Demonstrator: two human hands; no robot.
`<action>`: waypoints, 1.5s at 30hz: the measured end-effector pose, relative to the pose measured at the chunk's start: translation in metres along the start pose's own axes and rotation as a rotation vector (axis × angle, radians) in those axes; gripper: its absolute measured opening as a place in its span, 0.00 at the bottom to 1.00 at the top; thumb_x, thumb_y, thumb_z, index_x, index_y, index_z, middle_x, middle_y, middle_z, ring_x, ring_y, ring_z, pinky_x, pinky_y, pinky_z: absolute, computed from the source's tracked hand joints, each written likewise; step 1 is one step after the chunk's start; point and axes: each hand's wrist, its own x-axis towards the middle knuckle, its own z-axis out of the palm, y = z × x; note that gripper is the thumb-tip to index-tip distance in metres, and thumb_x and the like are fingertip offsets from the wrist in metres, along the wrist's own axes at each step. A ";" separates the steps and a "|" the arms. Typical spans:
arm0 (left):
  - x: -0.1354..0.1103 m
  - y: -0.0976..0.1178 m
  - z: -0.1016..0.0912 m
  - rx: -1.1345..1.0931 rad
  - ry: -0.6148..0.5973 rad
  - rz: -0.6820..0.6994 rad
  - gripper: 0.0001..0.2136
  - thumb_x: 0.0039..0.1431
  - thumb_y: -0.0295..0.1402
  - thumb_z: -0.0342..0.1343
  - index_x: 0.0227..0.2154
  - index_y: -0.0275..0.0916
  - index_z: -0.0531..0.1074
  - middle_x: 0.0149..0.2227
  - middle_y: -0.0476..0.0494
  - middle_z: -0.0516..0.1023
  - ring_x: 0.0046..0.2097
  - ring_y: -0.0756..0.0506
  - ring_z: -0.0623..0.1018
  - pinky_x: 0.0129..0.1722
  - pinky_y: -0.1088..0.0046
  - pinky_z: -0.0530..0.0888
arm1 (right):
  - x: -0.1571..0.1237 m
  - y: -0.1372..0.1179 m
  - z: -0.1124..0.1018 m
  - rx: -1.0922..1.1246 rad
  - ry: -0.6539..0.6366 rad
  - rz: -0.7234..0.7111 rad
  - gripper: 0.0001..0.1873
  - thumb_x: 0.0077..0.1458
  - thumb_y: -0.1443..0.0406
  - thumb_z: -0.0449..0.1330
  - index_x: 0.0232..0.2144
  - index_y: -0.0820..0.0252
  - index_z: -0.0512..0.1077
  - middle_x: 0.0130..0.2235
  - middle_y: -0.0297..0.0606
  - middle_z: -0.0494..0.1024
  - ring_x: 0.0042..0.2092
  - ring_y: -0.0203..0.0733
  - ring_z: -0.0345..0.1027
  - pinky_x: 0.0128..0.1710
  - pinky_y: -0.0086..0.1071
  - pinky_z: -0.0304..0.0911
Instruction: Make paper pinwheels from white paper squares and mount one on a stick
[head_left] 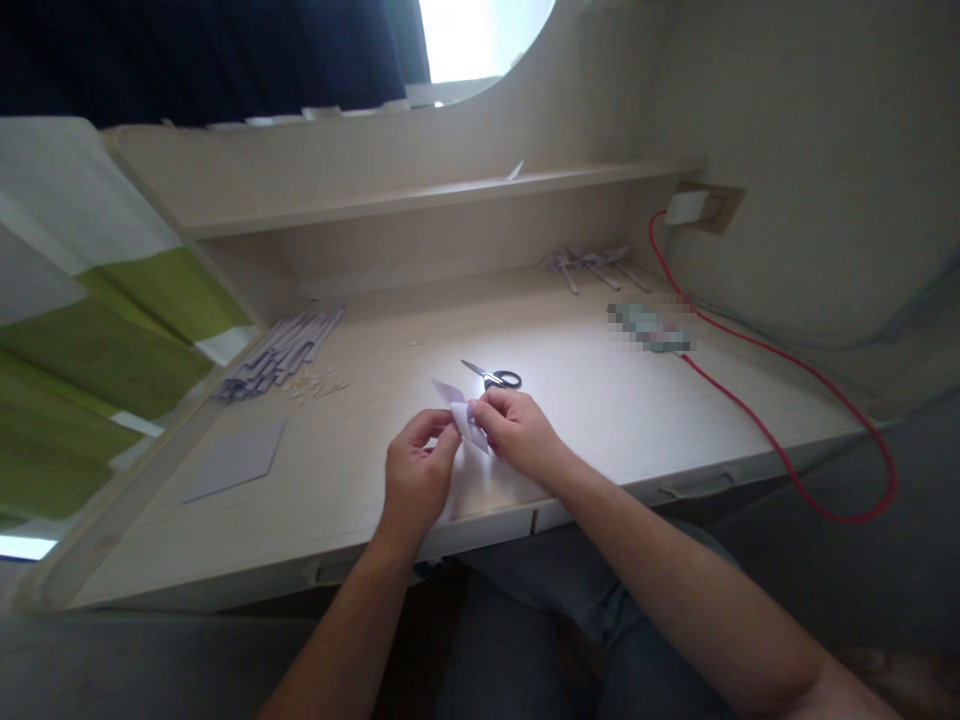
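Note:
Between my two hands, above the front of the desk, is a pale paper pinwheel (463, 420) with its blades folded in towards the middle. My left hand (420, 465) pinches its left lower side between thumb and fingers. My right hand (517, 428) is closed on its right side near the centre; the fingertips partly hide the paper there. Just beyond the right hand lies a pair of scissors (491, 377) with black handles, blades pointing left and a little apart from the paper.
Rolled paper sticks (281, 350) are piled at the left, beside small scraps (319, 383). A flat paper sheet (236, 460) lies nearer. Several stick-mounted paper pinwheels (589, 265) rest at the back right. A red cable (757, 415) runs from a blurred device (651, 328) to a wall plug (686, 207).

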 end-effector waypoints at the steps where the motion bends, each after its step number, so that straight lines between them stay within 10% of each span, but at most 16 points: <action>1: 0.000 0.000 0.000 -0.007 0.000 -0.002 0.07 0.59 0.37 0.62 0.34 0.40 0.82 0.34 0.45 0.82 0.37 0.43 0.79 0.34 0.72 0.74 | 0.000 0.001 0.000 0.000 -0.003 -0.002 0.19 0.63 0.55 0.57 0.22 0.57 0.67 0.20 0.31 0.67 0.26 0.37 0.59 0.27 0.31 0.52; 45: 0.001 -0.004 -0.002 -0.078 -0.010 0.020 0.06 0.60 0.35 0.61 0.32 0.39 0.80 0.31 0.49 0.79 0.34 0.47 0.76 0.34 0.73 0.73 | -0.003 -0.002 -0.002 0.105 0.031 -0.038 0.13 0.59 0.56 0.64 0.29 0.59 0.73 0.25 0.31 0.71 0.28 0.36 0.62 0.29 0.31 0.57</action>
